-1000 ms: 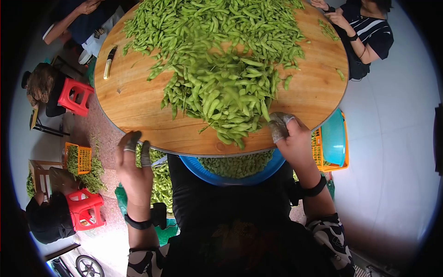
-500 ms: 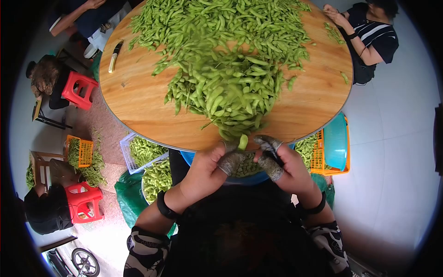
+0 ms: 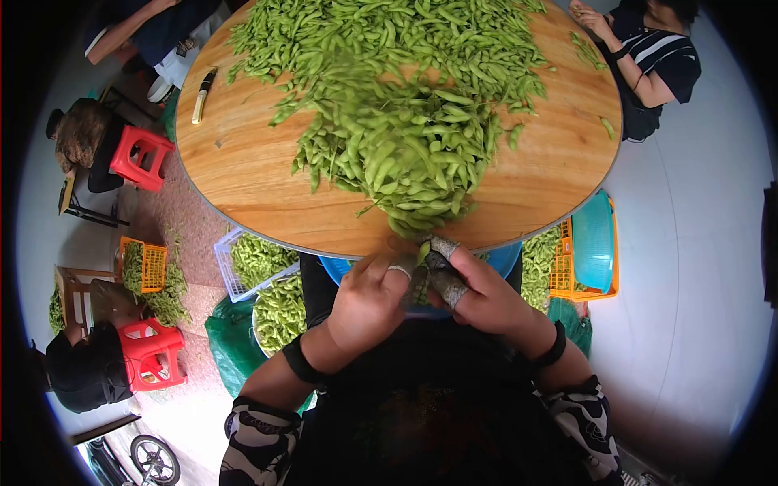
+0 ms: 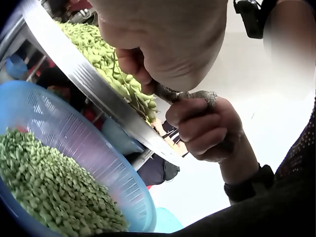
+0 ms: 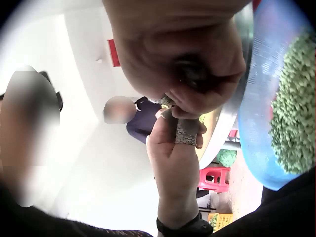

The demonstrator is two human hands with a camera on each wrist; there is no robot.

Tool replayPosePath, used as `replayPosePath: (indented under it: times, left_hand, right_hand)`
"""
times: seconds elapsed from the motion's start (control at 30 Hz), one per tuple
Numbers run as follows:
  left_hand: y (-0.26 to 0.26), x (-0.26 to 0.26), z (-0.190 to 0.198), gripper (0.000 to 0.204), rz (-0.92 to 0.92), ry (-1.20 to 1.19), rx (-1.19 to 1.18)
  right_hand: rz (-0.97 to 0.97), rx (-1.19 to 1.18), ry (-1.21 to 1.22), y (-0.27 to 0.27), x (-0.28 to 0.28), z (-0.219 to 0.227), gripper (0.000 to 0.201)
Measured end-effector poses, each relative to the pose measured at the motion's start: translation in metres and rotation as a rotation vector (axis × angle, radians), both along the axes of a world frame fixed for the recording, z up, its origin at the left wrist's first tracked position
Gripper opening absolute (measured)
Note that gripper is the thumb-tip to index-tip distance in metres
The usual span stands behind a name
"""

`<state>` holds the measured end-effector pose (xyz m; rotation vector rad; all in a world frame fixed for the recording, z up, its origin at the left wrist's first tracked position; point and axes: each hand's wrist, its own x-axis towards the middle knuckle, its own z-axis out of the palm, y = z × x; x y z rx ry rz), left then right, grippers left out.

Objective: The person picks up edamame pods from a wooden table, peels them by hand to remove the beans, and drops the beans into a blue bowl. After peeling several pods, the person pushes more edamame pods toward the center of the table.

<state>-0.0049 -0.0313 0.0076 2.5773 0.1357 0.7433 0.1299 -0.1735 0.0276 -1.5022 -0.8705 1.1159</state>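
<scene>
Both bare hands meet at the near edge of the round wooden table (image 3: 259, 190), just short of a heap of green edamame pods (image 3: 421, 158). Between the fingertips shows one green pod (image 3: 423, 253). The left hand (image 3: 366, 298) pinches it from the left, and the right hand (image 3: 480, 290) grips it from the right. Worn grey wraps cover some fingers and thumbs; one wrap (image 5: 186, 134) shows on the left hand in the right wrist view. Below the hands, a blue plastic basket (image 4: 126, 170) holds many shelled green beans (image 4: 59, 190). Curled fingers hide most of the pod.
A knife (image 3: 203, 97) lies on the table at left. Crates and a basin of pods (image 3: 279, 316) stand beneath the table's left side. At right is an orange crate (image 3: 561, 271) with a teal basket (image 3: 593, 251). Other people sit around, with red stools (image 3: 150, 352) at left.
The hands came inward from apart at the table edge and met in front of the heap. A pod is now between the fingertips, and the hands have closed together around it.
</scene>
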Motion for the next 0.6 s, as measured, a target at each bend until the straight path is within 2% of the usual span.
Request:
replayPosePath:
  times: [0.03, 0.07, 0.1, 0.13, 0.17, 0.2, 0.23, 0.27, 0.33, 0.37, 0.43, 0.47, 0.53, 0.57, 0.6]
  left_hand:
    - [0.003, -0.001, -0.004, 0.024, -0.006, -0.001, 0.002]
    - [0.009, -0.003, -0.011, 0.023, -0.059, 0.030, -0.165]
    - [0.014, -0.005, -0.011, 0.022, -0.109, 0.062, -0.334]
    - [0.019, -0.009, -0.009, 0.022, -0.107, 0.061, -0.333]
    - [0.023, -0.013, -0.005, 0.019, -0.219, 0.182, -0.973]
    - [0.026, -0.015, -0.003, 0.017, -0.328, 0.299, -1.617]
    - [0.028, -0.015, -0.004, 0.019, -0.372, 0.321, -1.691]
    - [0.025, -0.013, -0.008, 0.019, -0.371, 0.321, -1.692]
    - [0.019, -0.006, -0.017, 0.017, -0.255, 0.018, -0.860]
    - [0.020, -0.007, -0.016, 0.017, -0.256, 0.017, -0.861]
    - [0.022, -0.011, -0.009, 0.014, -0.040, 0.218, 0.054]
    - [0.021, -0.012, -0.009, 0.014, -0.035, 0.219, 0.056]
    - [0.016, -0.007, -0.010, 0.010, -0.119, 0.066, -0.157]
    - [0.013, -0.007, -0.008, 0.010, -0.121, 0.067, -0.157]
    - [0.009, -0.009, -0.003, 0.010, -0.177, 0.128, -0.587]
  right_hand:
    - [0.020, -0.094, 0.198, 0.002, 0.002, 0.003, 0.043]
    - [0.016, -0.091, 0.197, 0.002, 0.003, 0.003, 0.043]
    - [0.026, -0.115, 0.443, 0.002, 0.005, 0.002, 0.039]
    - [0.037, -0.138, 0.689, 0.001, 0.006, 0.002, 0.034]
    - [0.042, -0.139, 0.688, -0.001, 0.009, 0.000, 0.034]
    - [0.144, -0.072, 0.827, -0.005, 0.011, -0.003, 0.032]
    - [0.244, -0.004, 0.965, -0.007, 0.011, -0.004, 0.030]
    - [0.243, -0.005, 0.967, -0.007, 0.011, -0.002, 0.030]
    - [0.115, -0.155, 0.783, -0.001, 0.009, 0.008, 0.032]
    - [0.114, -0.157, 0.782, -0.001, 0.003, 0.008, 0.032]
    - [0.033, -0.143, 0.486, -0.002, -0.010, 0.007, 0.030]
    - [0.038, -0.141, 0.487, -0.001, -0.010, 0.009, 0.030]
    - [0.026, -0.136, 0.615, -0.001, -0.006, 0.012, 0.029]
    - [0.024, -0.135, 0.617, -0.002, -0.005, 0.012, 0.029]
    - [0.032, -0.145, 0.669, -0.004, -0.004, 0.011, 0.029]
